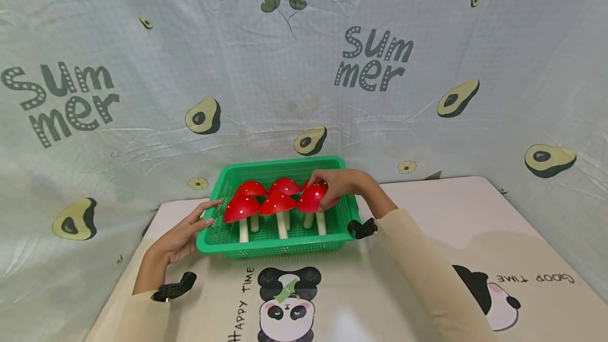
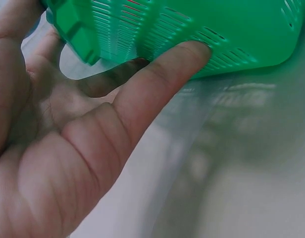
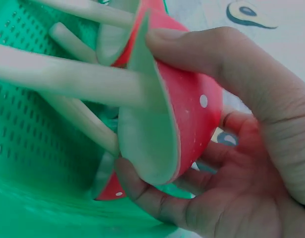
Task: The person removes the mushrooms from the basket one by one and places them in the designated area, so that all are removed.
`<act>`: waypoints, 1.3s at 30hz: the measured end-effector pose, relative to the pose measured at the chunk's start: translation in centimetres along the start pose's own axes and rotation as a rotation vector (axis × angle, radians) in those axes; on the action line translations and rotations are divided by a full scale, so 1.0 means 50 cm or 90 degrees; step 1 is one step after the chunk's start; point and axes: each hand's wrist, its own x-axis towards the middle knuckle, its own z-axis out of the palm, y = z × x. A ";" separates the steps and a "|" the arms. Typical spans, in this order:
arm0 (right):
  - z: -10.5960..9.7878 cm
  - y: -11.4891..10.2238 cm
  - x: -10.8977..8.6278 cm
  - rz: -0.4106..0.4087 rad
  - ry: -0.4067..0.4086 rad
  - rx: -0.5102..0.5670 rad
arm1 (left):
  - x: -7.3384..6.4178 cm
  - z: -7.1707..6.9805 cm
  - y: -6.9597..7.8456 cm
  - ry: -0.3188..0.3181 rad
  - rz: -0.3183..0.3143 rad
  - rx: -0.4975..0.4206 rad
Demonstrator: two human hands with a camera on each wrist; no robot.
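Note:
A green plastic basket (image 1: 280,247) with slotted walls holds several toy mushrooms, each with a white-dotted red cap and a pale stem. At its right side, my right hand (image 1: 339,181) grips a front mushroom (image 1: 311,199) by the cap. The right wrist view shows thumb and fingers spread around that mushroom's cap (image 3: 194,106), its hollow pale underside facing the camera. My left hand (image 1: 182,234) is at the basket's left end, fingers mostly straight. In the left wrist view, one finger (image 2: 162,74) touches the basket's outer wall (image 2: 231,29).
The basket stands on a pale table cover (image 1: 361,289) with panda prints. Behind it hangs a white cloth (image 1: 266,94) printed with avocados and lettering. Other red-capped mushrooms (image 1: 277,203) stand close beside the held one. A dark device (image 1: 362,228) is strapped at the right wrist.

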 end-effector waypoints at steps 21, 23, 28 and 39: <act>-0.002 0.001 -0.022 -0.185 -0.045 0.024 | 0.000 -0.004 0.000 -0.024 0.018 -0.019; -0.001 0.001 -0.021 -0.181 -0.051 0.044 | 0.000 -0.004 -0.001 -0.023 0.017 -0.015; 0.002 -0.007 -0.023 -0.175 -0.051 0.075 | 0.002 -0.007 -0.002 -0.030 0.018 -0.016; 0.004 -0.017 -0.024 -0.161 0.007 0.015 | 0.004 -0.010 -0.002 -0.045 0.019 -0.033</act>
